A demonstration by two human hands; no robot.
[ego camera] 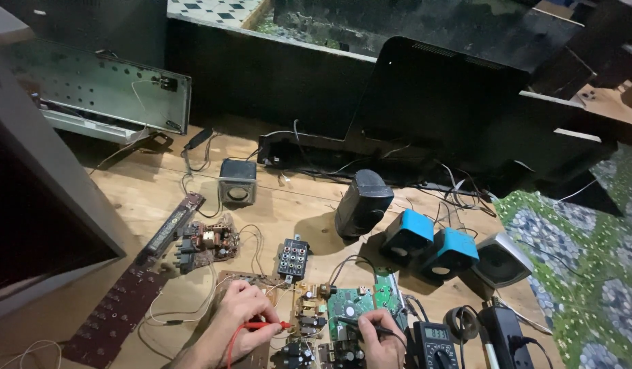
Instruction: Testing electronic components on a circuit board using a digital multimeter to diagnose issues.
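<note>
place: electronics repair workshop | signs: circuit boards (208, 240); multimeter (435, 345); loose speakers (406, 237); wooden bench (145, 188)

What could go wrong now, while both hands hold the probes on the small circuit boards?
1. The left hand holds the red probe among crowded parts on the tan board; a slip could bridge two contacts.
2. The right hand presses the black probe at the green board, which lies loose on the wooden table and may shift.
3. Thin wires loop near the left wrist and could snag.
</note>
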